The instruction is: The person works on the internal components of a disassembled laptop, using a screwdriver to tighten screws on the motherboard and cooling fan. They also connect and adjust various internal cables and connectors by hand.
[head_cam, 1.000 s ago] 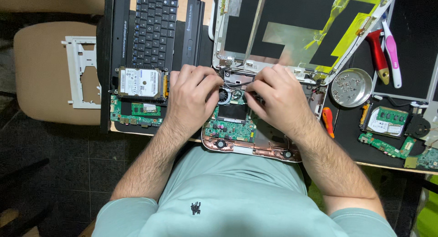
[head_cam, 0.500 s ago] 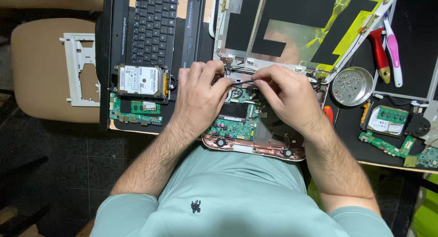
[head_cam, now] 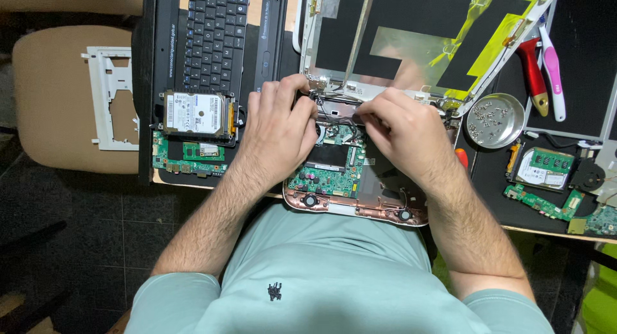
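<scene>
Both hands, the left hand [head_cam: 279, 131] and right hand [head_cam: 402, 131], pinch thin black cables [head_cam: 334, 109] at the hinge of an opened laptop base [head_cam: 350, 186] (copper-coloured shell) at the surface's near edge; a screw dish [head_cam: 493, 120] sits just right.

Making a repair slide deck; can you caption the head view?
Both hands, left and right, work thin wires at an opened laptop, beside a screw dish.
</scene>
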